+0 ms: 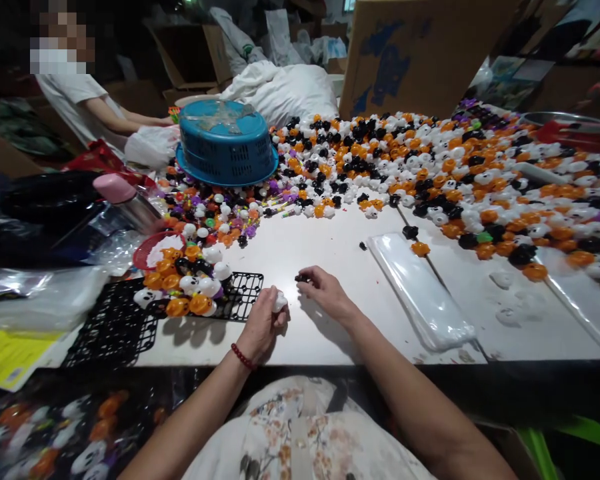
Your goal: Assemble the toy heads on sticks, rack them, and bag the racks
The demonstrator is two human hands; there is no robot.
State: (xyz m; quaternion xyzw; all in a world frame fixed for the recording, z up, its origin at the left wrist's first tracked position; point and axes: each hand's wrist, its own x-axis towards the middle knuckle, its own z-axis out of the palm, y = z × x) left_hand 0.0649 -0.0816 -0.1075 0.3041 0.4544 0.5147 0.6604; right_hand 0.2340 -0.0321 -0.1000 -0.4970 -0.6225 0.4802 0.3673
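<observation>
Near the front middle of the white table (285, 247), my left hand (265, 317) is closed around a small white plastic piece (279, 301), perhaps a ghost figure; its underside is hidden by my fingers. To its right, my right hand (325, 291) pinches a small black piece (303, 278) between thumb and fingers, too small to name more exactly. The two hands are a short way apart. Left of my left hand, a pile of orange pumpkin and white ghost figures (190, 285) lies over a black plastic grid (247, 288).
A heap of orange, white and black figures (380, 157) spreads across the back and right. An upturned blue basket (227, 143) stands at back left, near a co-worker in a white shirt (70, 100). Clear plastic bags (420, 290) lie at right. A pink-capped bottle (125, 200) leans at left.
</observation>
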